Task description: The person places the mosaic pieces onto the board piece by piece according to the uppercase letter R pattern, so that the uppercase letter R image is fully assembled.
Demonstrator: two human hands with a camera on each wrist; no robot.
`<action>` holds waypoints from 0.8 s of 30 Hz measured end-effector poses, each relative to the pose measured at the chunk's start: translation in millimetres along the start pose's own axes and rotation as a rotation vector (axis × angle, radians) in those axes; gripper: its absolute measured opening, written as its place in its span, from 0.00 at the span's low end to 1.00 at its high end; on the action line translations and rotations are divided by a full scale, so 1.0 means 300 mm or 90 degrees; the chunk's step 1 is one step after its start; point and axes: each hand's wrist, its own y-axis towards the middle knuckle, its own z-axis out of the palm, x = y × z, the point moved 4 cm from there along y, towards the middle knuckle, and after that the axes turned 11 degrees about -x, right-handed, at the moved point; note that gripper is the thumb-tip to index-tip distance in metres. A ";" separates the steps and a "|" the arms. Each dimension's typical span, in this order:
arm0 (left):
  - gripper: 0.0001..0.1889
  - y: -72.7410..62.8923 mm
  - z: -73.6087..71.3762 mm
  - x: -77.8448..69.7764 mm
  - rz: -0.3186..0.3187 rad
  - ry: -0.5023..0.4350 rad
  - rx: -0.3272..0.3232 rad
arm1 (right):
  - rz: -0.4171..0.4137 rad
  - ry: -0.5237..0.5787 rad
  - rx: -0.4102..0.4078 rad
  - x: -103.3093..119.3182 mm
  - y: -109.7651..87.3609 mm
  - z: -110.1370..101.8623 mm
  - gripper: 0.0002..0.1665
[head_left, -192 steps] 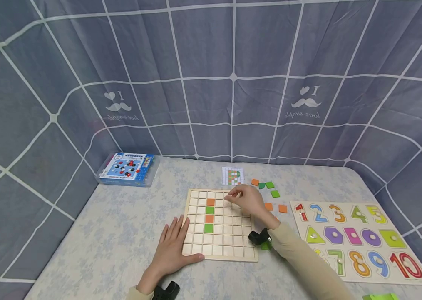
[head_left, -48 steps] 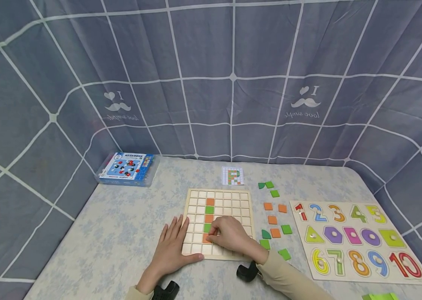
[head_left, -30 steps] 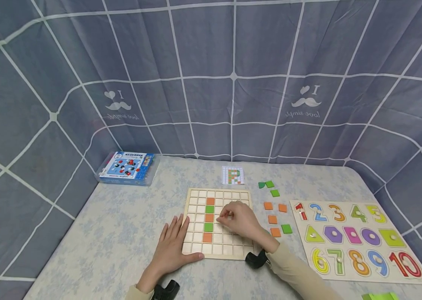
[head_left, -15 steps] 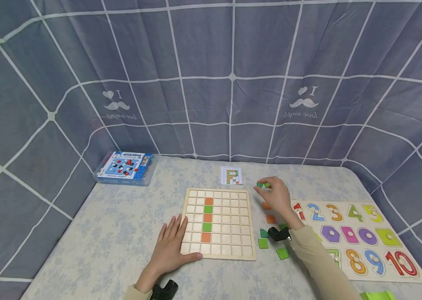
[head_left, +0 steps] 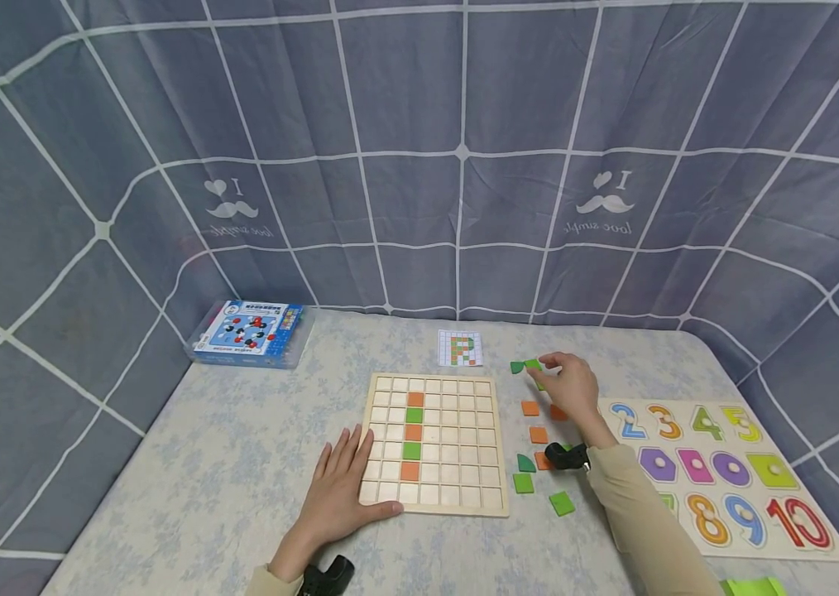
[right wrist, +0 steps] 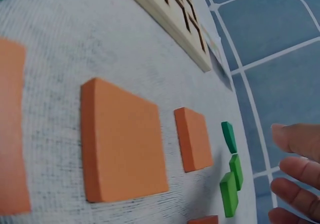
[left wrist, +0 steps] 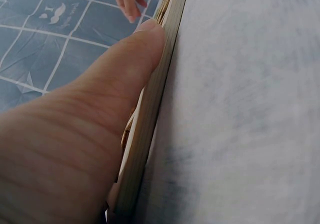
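A wooden grid board [head_left: 464, 463] lies on the table, with a column of orange and green square tiles [head_left: 413, 433] set in it. My left hand [head_left: 345, 488] rests with straight fingers on the board's left edge, its thumb [left wrist: 145, 39] along the near edge. Past the board's far right corner my right hand [head_left: 572, 385] hovers close to green square tiles [head_left: 532, 364] and a dark green quarter-round tile [head_left: 517, 367]. In the right wrist view its thumb and fingers [right wrist: 300, 169] are apart, holding nothing, and the green tiles [right wrist: 230, 194] lie separate from them.
Orange tiles [head_left: 538, 434] and more green tiles [head_left: 523, 483] lie right of the board. A pattern card [head_left: 460, 348] sits behind it. At right is a number-and-shape puzzle board [head_left: 750, 497]; a boxed set [head_left: 248, 335] stands at back left. A bright green object [head_left: 753, 587] shows at the front edge.
An orange tile was set at the lower end of the column. My right hand then left the board for the green tiles and has shifted slightly right. My left hand stayed put.
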 end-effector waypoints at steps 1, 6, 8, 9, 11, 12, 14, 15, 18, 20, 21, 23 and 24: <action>0.59 0.000 0.000 0.000 0.002 0.003 -0.001 | 0.003 -0.002 0.005 -0.004 -0.001 0.003 0.21; 0.59 0.001 0.001 0.001 0.006 0.010 -0.005 | 0.004 -0.014 0.022 -0.014 -0.004 0.013 0.22; 0.59 0.002 0.000 0.000 0.007 0.007 -0.006 | 0.004 -0.021 0.026 -0.015 -0.006 0.014 0.22; 0.59 0.002 0.000 0.000 0.008 0.005 -0.006 | 0.004 -0.025 0.028 -0.015 -0.007 0.015 0.22; 0.59 0.002 -0.001 -0.001 0.009 0.003 -0.006 | 0.004 -0.032 0.033 -0.015 -0.009 0.015 0.23; 0.59 0.002 -0.002 -0.001 0.009 0.002 -0.007 | 0.005 -0.035 0.034 -0.016 -0.009 0.016 0.22; 0.59 0.002 -0.002 -0.001 0.010 0.003 -0.007 | 0.006 -0.040 0.037 -0.018 -0.010 0.017 0.22; 0.59 0.002 -0.002 -0.001 0.011 0.004 -0.007 | 0.007 -0.043 0.040 -0.020 -0.011 0.018 0.22; 0.59 0.001 -0.003 -0.001 0.011 0.005 -0.007 | 0.016 -0.053 0.047 -0.029 -0.012 0.022 0.22; 0.59 0.001 -0.002 -0.001 0.011 0.006 -0.006 | 0.018 -0.059 0.053 -0.035 -0.012 0.024 0.22; 0.59 0.001 -0.002 -0.001 0.011 0.006 -0.006 | 0.017 -0.062 0.055 -0.039 -0.012 0.025 0.21; 0.59 0.001 -0.001 -0.001 0.010 0.006 -0.006 | 0.014 -0.066 0.061 -0.045 -0.013 0.027 0.21; 0.59 0.001 0.000 0.000 0.009 0.007 -0.005 | 0.013 -0.069 0.065 -0.048 -0.013 0.027 0.21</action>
